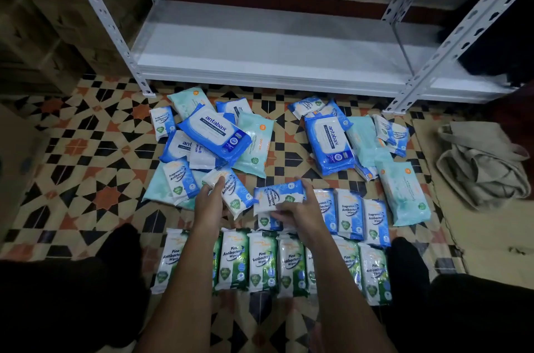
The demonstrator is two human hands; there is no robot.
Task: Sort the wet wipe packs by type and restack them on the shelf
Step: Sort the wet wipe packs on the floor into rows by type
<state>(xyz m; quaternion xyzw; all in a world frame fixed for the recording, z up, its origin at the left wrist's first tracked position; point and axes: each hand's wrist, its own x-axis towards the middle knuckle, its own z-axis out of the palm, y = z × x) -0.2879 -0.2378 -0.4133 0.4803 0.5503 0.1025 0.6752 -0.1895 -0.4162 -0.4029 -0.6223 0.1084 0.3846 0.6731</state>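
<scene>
Nearest, a row of green-and-white pine antibacterial wipe packs (261, 261) lies sorted on the patterned tile floor (86, 167). Just beyond, the left hand (209, 204) pinches one blue-and-white fragrance-free wipe pack (235, 193), while the right hand (300, 212) has its fingers (281, 214) curled round another blue-and-white pack (278, 193) above the blue row (351, 215). Farther off sit mixed heaps: dark blue antabax packs (215, 133) and pale teal packs (403, 193). Farthest, the white metal shelf (274, 43) holds nothing yet. The glossy wrappers look slippery; a loose pinch could drop a pack onto the wrong row, and similar blues invite mis-sorting
</scene>
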